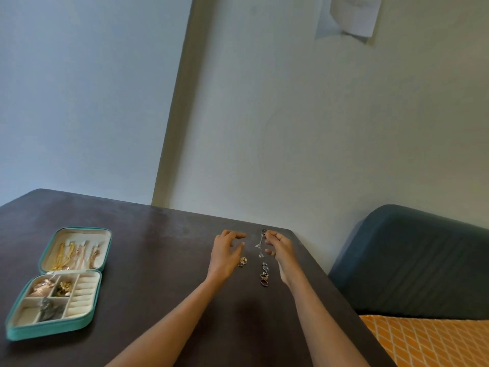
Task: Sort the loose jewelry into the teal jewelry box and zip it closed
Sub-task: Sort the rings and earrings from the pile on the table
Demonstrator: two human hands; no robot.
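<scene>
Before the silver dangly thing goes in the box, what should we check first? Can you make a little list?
1. Teal zip-up jewelry box lies open on the dark wooden table: ok.
2. Right hand pinches the top of the silver dangling chain piece: ok.
3. Chain hangs free, not snagged on the small pile of rings under it: cannot tell.
4. Left hand holds nothing, fingers relaxed: ok.
5. Small gold earring beside the left hand is off the table and sorted: not ok.
6. A tray compartment has room; the front-left one looks bare: ok.
</scene>
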